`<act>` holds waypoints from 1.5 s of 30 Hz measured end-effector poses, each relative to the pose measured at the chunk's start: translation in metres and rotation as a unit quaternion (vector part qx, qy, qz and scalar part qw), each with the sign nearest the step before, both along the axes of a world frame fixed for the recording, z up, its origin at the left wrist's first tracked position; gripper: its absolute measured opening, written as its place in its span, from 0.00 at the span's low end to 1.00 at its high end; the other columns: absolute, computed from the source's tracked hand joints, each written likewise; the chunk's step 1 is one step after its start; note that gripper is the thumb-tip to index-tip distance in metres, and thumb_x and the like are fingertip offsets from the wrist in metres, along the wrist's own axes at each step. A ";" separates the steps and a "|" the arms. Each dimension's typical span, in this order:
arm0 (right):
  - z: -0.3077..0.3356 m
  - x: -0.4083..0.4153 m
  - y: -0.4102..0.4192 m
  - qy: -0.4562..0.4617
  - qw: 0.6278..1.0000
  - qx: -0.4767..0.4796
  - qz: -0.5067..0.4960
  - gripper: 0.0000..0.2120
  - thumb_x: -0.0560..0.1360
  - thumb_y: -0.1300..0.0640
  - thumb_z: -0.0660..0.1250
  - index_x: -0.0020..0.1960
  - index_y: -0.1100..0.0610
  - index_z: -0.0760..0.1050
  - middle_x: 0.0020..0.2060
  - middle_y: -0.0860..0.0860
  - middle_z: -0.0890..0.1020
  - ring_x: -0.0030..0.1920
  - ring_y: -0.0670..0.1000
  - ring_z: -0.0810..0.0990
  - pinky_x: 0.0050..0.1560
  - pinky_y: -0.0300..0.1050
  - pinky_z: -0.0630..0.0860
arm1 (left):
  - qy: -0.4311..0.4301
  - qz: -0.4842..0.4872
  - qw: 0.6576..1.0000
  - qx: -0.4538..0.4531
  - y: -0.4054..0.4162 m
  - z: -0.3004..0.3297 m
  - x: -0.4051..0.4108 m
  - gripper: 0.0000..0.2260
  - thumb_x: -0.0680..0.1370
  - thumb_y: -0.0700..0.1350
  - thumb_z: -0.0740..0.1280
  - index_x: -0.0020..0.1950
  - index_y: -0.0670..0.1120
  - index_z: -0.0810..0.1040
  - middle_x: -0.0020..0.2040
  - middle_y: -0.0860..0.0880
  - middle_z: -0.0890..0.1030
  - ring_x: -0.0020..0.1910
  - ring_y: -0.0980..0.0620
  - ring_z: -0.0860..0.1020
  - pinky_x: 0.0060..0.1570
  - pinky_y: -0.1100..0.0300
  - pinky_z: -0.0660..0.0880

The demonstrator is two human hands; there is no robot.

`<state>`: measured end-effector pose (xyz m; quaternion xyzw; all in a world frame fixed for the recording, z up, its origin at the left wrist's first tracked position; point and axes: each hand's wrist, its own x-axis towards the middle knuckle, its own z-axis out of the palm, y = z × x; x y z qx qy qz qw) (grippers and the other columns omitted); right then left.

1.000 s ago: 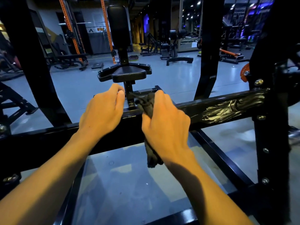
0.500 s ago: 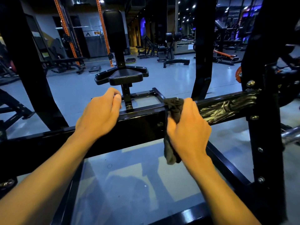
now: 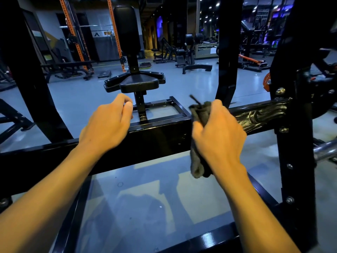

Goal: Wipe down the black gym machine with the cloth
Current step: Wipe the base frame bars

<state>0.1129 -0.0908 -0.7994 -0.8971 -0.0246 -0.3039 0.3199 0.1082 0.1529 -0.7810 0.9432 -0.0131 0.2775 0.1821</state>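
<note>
A black horizontal crossbar (image 3: 160, 136) of the gym machine runs across the middle of the view. My right hand (image 3: 217, 132) grips a dark grey cloth (image 3: 197, 161) bunched against the bar, with one end hanging below it and a corner poking up. Smeared wet streaks (image 3: 262, 114) shine on the bar just right of that hand. My left hand (image 3: 107, 128) rests on the bar's top edge to the left, fingers curled loosely, holding nothing. Beyond the bar stands the machine's black seat (image 3: 138, 83) with its upright back pad (image 3: 125, 28).
A black upright post (image 3: 293, 143) with bolts stands close on the right, with a chrome bar (image 3: 324, 150) sticking out. Slanted black frame members (image 3: 31, 73) rise at left and centre right. Lower frame rails (image 3: 204, 240) box in grey floor below. Other gym machines fill the background.
My right hand has slid the cloth to the right along the crossbar, from near the seat post toward the streaked part. My left hand has stayed on the bar, its fingers lifting slightly.
</note>
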 end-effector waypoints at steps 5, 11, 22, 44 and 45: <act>0.018 -0.024 0.064 0.019 0.984 -0.071 0.161 0.11 0.78 0.48 0.68 0.51 0.50 0.66 0.42 0.46 0.71 0.41 0.54 0.70 0.43 0.49 0.65 | -0.010 0.006 1.000 0.004 -0.001 0.001 -0.004 0.11 0.87 0.49 0.53 0.60 0.49 0.74 0.42 0.55 0.81 0.38 0.52 0.79 0.39 0.48 0.75; 0.001 0.010 0.000 0.019 0.994 0.010 0.109 0.10 0.78 0.44 0.68 0.53 0.47 0.72 0.39 0.41 0.74 0.38 0.46 0.76 0.34 0.42 0.72 | 0.000 -0.002 1.000 0.017 0.001 0.001 -0.004 0.13 0.87 0.50 0.51 0.62 0.50 0.73 0.47 0.54 0.84 0.40 0.52 0.80 0.44 0.46 0.77; -0.034 -0.006 0.008 -0.149 0.970 0.113 0.156 0.06 0.77 0.54 0.70 0.53 0.50 0.74 0.42 0.42 0.77 0.38 0.49 0.75 0.38 0.49 0.72 | -0.016 0.009 1.000 0.021 -0.001 0.001 -0.006 0.13 0.87 0.50 0.51 0.62 0.50 0.73 0.46 0.52 0.84 0.40 0.51 0.80 0.44 0.44 0.78; -0.084 0.011 -0.004 -0.142 0.982 0.110 0.053 0.08 0.75 0.55 0.63 0.54 0.54 0.72 0.46 0.47 0.75 0.35 0.52 0.73 0.35 0.46 0.66 | -0.017 -0.016 1.000 0.003 -0.005 -0.001 -0.002 0.12 0.87 0.51 0.51 0.61 0.52 0.73 0.45 0.55 0.84 0.41 0.51 0.81 0.46 0.45 0.78; -0.085 0.005 0.005 -0.143 0.981 0.115 0.057 0.08 0.75 0.55 0.64 0.53 0.53 0.71 0.45 0.46 0.74 0.35 0.50 0.72 0.34 0.45 0.66 | -0.018 -0.015 1.000 0.005 -0.005 -0.001 -0.002 0.12 0.87 0.51 0.51 0.61 0.52 0.73 0.45 0.54 0.84 0.41 0.52 0.81 0.46 0.45 0.78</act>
